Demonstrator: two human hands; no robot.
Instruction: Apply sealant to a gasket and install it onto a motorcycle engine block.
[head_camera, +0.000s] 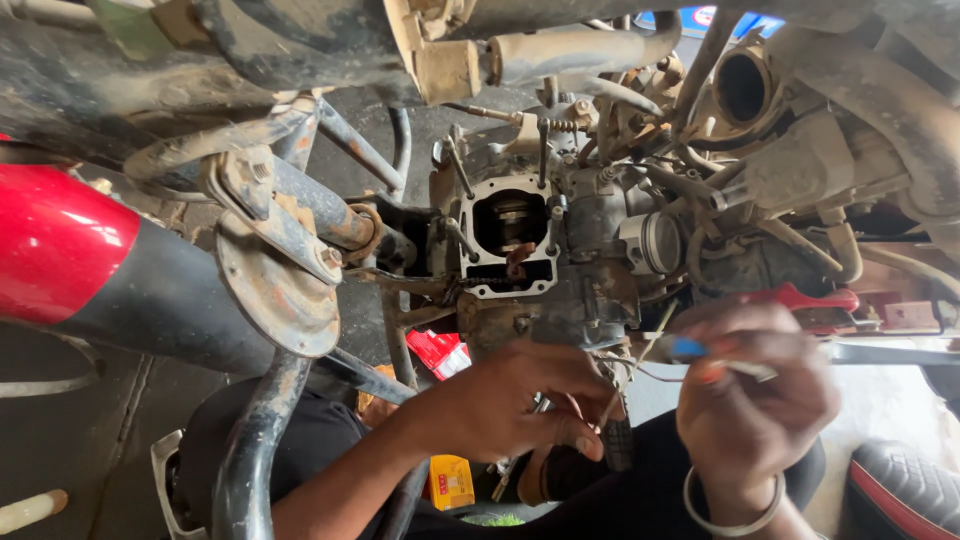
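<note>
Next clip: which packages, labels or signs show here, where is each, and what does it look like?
Red package: crumpled, red and white, below the engine block, above the left hand.
Yellow box: small, rectangular, yellow with red marks, bottom centre on the floor.
Sign: top edge, blue, white and red, mostly hidden.

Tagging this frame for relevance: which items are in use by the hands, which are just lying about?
In use: left hand on the engine block; right hand holding a blue-handled tool; open cylinder bore.
Lying about: yellow box, red packet, red pliers.
</note>
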